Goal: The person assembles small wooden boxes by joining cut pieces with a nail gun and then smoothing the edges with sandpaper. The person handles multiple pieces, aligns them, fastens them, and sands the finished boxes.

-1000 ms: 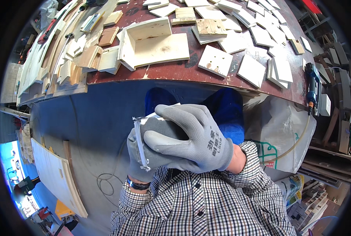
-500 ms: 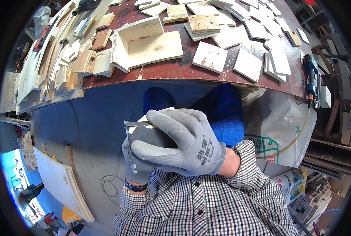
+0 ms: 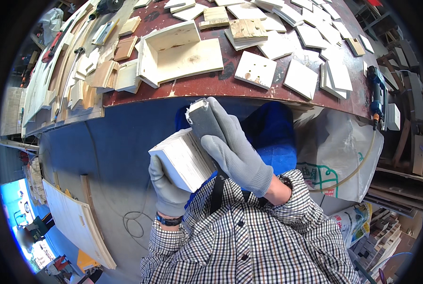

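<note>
Over our lap, our left hand (image 3: 168, 189) clasps one stack of white-faced wood (image 3: 180, 158), its thin layers too fine to count, while our right hand (image 3: 237, 151) grips one block wrapped in dark grey sheet (image 3: 205, 122) at the stack's upper right. Beside us at right, one clear plastic bag (image 3: 318, 128) bears green and red print; a nearby sack (image 3: 357, 221) carries print too small for us to read. Beyond the blue-grey floor (image 3: 112, 146), a scuffed dark red table (image 3: 187, 90) holds one open wooden box (image 3: 187, 57), one power tool (image 3: 377, 94) and over ten pale boards (image 3: 300, 79).
</note>
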Demonstrator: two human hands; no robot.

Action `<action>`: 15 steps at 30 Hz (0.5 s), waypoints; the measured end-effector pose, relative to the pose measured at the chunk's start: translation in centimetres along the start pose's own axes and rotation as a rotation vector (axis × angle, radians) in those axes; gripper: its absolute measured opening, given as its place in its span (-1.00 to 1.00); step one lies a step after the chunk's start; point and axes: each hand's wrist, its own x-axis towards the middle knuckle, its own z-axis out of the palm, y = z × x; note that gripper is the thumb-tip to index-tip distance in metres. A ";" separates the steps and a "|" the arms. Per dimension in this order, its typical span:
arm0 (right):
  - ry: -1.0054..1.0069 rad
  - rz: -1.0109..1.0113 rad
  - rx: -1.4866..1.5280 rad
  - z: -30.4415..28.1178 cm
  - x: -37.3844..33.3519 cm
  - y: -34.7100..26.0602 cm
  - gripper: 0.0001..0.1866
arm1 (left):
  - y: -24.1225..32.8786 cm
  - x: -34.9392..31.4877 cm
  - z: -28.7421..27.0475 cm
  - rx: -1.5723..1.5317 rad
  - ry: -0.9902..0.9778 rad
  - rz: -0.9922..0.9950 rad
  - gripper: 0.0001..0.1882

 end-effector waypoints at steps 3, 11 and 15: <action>-0.028 -0.085 -0.219 0.8 -2.2 -0.8 -0.16 | -0.2 0.3 -1.4 0.168 0.234 0.116 -0.13; 0.079 0.156 0.161 -1.5 0.1 -0.3 -0.24 | 0.4 0.6 -3.0 -0.037 0.090 0.074 -0.18; 0.032 -0.035 0.015 0.6 1.2 -0.4 -0.23 | -0.5 0.8 -0.7 -0.009 0.027 0.106 -0.10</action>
